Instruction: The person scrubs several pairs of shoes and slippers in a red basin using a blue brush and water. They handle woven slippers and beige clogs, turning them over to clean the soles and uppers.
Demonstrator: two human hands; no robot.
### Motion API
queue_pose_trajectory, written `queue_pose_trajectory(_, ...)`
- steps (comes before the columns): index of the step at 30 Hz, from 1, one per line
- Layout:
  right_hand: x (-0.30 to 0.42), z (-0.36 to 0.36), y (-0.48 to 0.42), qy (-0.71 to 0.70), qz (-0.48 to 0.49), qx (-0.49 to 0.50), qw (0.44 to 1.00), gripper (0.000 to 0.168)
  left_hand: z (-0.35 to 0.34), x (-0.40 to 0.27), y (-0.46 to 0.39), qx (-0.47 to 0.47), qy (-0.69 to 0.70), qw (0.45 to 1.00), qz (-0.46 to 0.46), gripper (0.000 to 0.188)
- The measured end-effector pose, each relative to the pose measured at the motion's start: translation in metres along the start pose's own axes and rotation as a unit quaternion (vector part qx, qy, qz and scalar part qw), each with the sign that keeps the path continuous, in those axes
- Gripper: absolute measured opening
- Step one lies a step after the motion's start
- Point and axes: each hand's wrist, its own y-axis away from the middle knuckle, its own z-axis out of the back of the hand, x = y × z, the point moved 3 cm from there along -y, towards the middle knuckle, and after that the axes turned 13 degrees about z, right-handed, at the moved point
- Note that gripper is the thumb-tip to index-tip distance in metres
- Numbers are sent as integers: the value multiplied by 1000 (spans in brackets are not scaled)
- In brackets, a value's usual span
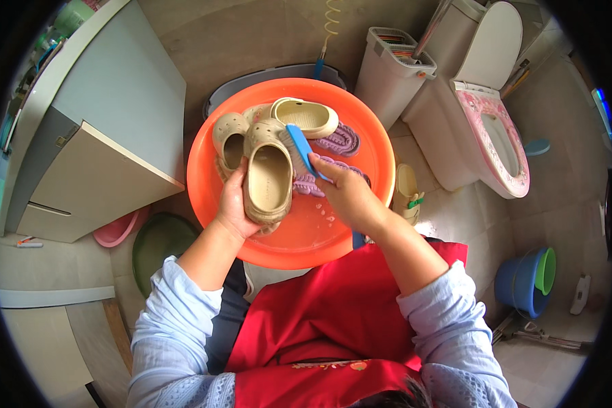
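My left hand (234,204) grips a beige foam clog (269,178) by its side and heel, its opening facing up, above an orange plastic basin (316,245). My right hand (344,191) holds a blue-backed scrub brush (300,148), whose pale bristles lie against the right side of the clog's toe. Other clogs lie in the basin: a beige one (229,140) to the left and a cream one (306,118) behind. Purple woven-looking footwear (340,138) lies at the right, partly hidden by the brush and my right hand. A little water and foam show on the basin floor.
A grey tub (224,94) stands behind the basin, a mop bucket (390,76) and toilet (438,137) at the right. A cream clog (406,188) rests on the tiles. Left are a cabinet (107,173), a pink basin (113,232) and a green basin (158,245); lower right, a blue bucket (515,285).
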Motion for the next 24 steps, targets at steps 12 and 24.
queue_pose_trajectory(12,-16,12,-7,-29,-93,-64,993,46,-20,33,-3,12,19,998,52,51)
queue_pose_trajectory(24,-5,-5,16,-109,-97,-78,986,50,-9,17,0,83,21,995,45,64)
